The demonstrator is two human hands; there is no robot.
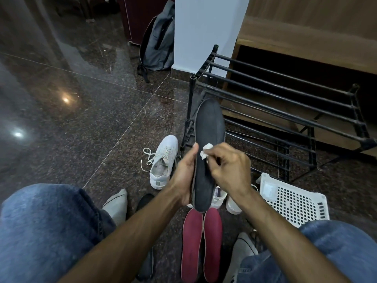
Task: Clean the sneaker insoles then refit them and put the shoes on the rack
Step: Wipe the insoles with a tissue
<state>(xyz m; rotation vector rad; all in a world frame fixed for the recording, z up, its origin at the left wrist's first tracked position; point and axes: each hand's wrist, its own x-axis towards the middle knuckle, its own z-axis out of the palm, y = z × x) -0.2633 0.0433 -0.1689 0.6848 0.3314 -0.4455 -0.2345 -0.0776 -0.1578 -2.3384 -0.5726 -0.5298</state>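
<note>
Dark polished floor (102, 111) by a black rack (285, 111). The left hand (183, 176) grips a dark insole (208, 129) upright; the right hand (230, 166) pinches a white wad (206, 151) against it. Hard rubbing could shred the wad or bend the insole.

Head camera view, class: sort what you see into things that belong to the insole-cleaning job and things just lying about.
Belongs to the job:
dark insole gripped by left hand
white wipe pinched in right hand
red insoles
white sneaker
shoe rack

Just lying about:
grey backpack
white plastic basket
</note>
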